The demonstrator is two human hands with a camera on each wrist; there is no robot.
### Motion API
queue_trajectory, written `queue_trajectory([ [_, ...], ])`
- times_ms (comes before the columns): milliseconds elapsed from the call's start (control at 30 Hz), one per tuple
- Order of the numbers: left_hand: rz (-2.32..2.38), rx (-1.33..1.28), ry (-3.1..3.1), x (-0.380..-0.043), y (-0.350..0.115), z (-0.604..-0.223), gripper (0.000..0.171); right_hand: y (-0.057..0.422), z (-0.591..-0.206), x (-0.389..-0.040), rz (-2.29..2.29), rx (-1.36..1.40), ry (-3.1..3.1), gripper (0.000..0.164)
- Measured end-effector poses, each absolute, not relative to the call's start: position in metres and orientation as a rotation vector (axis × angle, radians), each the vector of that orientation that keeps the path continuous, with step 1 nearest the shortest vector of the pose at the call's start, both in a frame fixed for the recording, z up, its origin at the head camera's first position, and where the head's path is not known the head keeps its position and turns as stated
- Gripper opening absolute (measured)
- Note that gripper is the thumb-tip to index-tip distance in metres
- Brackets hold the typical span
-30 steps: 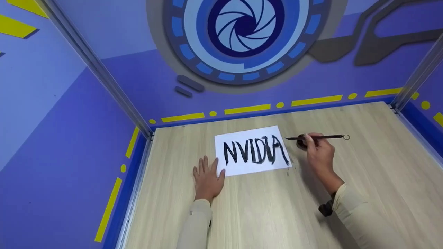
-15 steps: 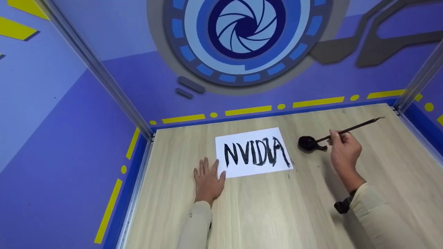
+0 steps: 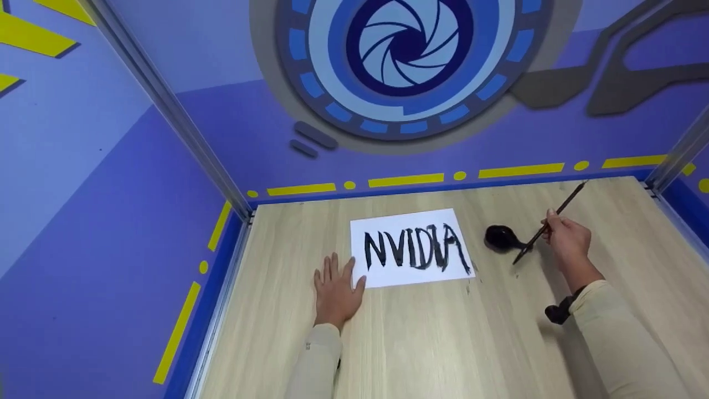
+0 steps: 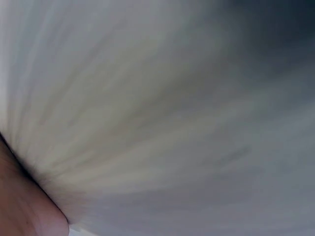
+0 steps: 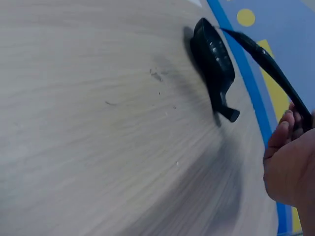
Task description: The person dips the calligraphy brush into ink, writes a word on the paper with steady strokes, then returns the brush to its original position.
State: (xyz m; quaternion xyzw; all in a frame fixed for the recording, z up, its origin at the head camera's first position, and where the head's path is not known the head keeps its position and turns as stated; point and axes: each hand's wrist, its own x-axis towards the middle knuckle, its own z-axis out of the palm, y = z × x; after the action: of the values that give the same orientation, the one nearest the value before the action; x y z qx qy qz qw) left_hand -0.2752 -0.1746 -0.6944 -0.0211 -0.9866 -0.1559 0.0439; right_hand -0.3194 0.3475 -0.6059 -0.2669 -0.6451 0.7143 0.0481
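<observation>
A sheet of white paper [image 3: 412,280] lies on the wooden table, with NVIDIA lettered across it in thick black strokes. My left hand [image 3: 337,296] rests flat with spread fingers, index finger and thumb at the paper's left edge and lower left corner. To the right, my right hand [image 3: 569,239] grips a dark ink brush [image 3: 565,204] above the table, its tip pointing down and left. Beside the brush sits a black spoon-shaped ink dish [image 3: 500,238]; its handle overlaps the brush in the head view. The right wrist view shows the dish [image 5: 214,54] side-on.
The table [image 3: 432,343] is backed by a blue-purple panel [image 3: 221,138] with yellow dashes, and side panels stand left and right. Small dark ink marks [image 3: 468,289] dot the wood near the paper's lower right corner. The left wrist view is mostly a pale blur.
My right hand has moved right, away from the paper, past the ink dish. The brush has swung from roughly level to a steep slant. The left hand stays on the paper.
</observation>
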Motion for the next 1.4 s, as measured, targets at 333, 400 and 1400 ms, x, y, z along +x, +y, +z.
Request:
queue_trajectory([
  [333, -0.495, -0.056, -3.05, -0.271, -0.166, -0.695, 0.065, 0.367, -0.624, -0.327, 1.962, -0.75, -2.528, 0.047],
  [400, -0.503, -0.057, -3.061, -0.27, -0.165, -0.696, 0.065, 0.367, -0.623, -0.328, 1.986, -0.745, -2.536, 0.047],
  [1400, -0.56, -0.041, -3.018, -0.271, -0.168, -0.689, 0.058, 0.357, -0.612, -0.348, 1.964, -0.665, -2.712, 0.051],
])
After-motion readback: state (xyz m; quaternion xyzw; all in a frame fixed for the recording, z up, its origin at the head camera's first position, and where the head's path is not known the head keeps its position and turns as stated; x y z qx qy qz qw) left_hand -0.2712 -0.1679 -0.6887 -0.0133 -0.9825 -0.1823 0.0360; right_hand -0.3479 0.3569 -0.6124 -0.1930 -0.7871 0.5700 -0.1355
